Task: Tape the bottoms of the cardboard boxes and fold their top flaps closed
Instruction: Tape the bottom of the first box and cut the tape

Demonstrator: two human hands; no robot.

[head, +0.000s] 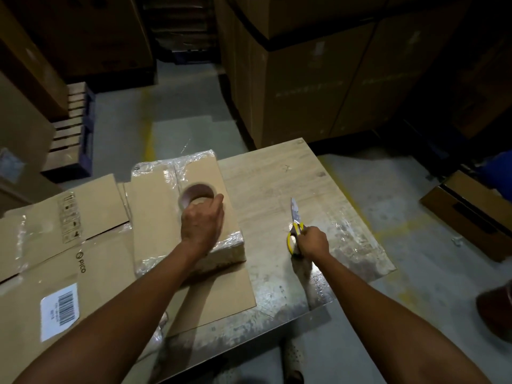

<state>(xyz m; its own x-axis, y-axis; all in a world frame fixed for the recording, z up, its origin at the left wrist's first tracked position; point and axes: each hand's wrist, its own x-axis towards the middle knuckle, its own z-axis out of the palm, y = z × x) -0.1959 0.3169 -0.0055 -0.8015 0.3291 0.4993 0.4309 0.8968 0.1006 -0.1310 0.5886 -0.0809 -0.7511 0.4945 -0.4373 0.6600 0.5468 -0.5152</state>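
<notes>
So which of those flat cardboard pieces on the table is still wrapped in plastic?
The shrink-wrapped bundle under the left hand and tape roll. The flattened boxes beside it, with the barcode label, are loose.

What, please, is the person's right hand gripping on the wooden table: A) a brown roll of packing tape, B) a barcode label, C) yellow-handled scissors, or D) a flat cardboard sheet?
C: the right hand closes around the yellow-handled scissors, blades pointing away, while the left hand holds the brown tape roll.
</notes>
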